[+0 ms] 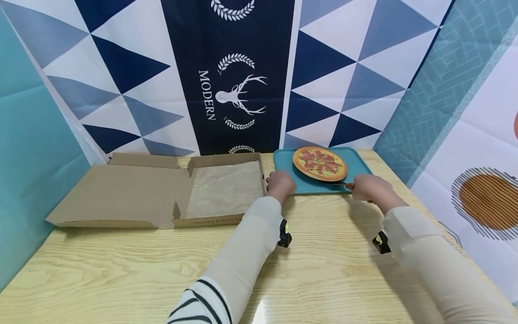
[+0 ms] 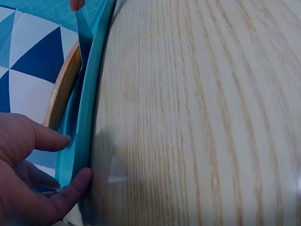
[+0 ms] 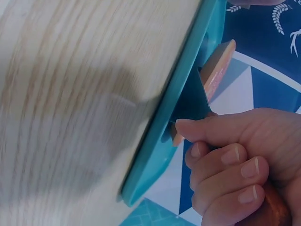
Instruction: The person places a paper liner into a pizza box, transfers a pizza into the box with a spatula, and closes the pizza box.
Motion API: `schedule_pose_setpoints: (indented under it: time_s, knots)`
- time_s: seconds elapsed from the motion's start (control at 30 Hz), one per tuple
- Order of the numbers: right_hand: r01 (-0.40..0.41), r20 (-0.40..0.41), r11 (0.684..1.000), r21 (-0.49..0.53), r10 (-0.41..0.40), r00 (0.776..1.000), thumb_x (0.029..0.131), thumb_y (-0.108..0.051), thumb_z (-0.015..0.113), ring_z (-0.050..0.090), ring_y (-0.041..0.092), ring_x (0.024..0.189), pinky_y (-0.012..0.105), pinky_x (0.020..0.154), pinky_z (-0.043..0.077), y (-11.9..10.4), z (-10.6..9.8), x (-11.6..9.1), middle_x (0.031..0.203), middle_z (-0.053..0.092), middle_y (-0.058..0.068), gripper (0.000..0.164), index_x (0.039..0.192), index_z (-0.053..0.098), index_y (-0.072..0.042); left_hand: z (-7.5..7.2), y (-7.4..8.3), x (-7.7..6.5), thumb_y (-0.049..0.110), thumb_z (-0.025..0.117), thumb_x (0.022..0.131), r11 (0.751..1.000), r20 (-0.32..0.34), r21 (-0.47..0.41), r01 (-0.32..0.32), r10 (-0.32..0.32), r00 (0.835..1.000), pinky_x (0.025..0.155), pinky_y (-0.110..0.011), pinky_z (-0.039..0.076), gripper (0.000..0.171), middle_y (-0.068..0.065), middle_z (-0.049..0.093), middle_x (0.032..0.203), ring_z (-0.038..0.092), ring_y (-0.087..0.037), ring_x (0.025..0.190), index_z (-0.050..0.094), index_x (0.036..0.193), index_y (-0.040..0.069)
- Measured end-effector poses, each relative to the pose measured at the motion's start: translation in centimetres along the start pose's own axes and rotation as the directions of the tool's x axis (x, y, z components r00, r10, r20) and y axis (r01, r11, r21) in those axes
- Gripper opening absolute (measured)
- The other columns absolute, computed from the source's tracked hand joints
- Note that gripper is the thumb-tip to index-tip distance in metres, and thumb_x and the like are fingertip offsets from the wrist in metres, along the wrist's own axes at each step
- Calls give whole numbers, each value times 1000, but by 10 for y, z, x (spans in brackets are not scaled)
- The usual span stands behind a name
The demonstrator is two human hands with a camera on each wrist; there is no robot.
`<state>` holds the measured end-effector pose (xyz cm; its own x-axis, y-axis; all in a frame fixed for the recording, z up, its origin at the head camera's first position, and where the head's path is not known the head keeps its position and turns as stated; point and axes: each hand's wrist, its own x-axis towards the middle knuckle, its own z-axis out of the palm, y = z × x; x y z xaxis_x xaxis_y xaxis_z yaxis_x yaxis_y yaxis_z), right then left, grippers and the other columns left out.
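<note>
A round pizza (image 1: 319, 163) with red toppings sits tilted over the blue tray (image 1: 358, 164) at the back right. My right hand (image 1: 372, 189) grips the wooden handle of a pizza server (image 3: 194, 101), its thumb stretched along the handle. The metal blade reaches under the pizza, and how far in is hidden. At the tray's left front corner, my left hand (image 1: 280, 184) holds the rim. In the left wrist view, its digits (image 2: 75, 186) lie on either side of that rim, apart from the pizza's edge.
Left of the tray lies an open cardboard pizza box (image 1: 121, 189), its lid folded out flat. Brown paper (image 1: 226, 189) lines its base. The wooden table (image 1: 323, 270) extends in front, and a patterned cloth wall (image 1: 230, 96) stands close behind.
</note>
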<state>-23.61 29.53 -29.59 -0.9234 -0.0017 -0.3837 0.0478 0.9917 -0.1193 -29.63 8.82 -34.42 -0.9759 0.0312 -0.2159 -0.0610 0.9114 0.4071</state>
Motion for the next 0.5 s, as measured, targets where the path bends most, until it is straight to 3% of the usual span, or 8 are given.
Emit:
schedule_pose_setpoints:
  time_s: [0.13, 0.3, 0.5]
  knots:
    - [-3, -9, 1000, -25, 2, 1000, 81, -6, 44, 40, 15, 47, 24, 42, 31, -1, -2, -4, 62, 49, 7, 18, 67, 54, -8, -2, 1, -2, 24, 51, 86, 1000, 14, 18, -24, 24, 1000, 76, -36, 39, 21, -13, 49, 108, 42, -27, 98, 63, 95, 10]
    - [14, -29, 999, -43, -15, 999, 80, -5, 44, 40, 16, 48, 25, 42, 31, -1, -5, -9, 63, 49, 8, 18, 63, 49, -10, -7, 3, -8, 26, 52, 85, 998, 1, 42, -38, 38, 999, 81, -35, 37, 25, -10, 50, 113, 41, -26, 102, 61, 103, 10]
    - [47, -39, 994, -96, -51, 998, 79, -2, 45, 41, 15, 50, 25, 43, 32, -1, -13, -15, 68, 53, 7, 18, 64, 48, -11, -14, 4, -15, 28, 57, 82, 997, -44, -30, -69, 67, 997, 76, -34, 40, 22, -11, 47, 110, 41, -26, 99, 62, 93, 10]
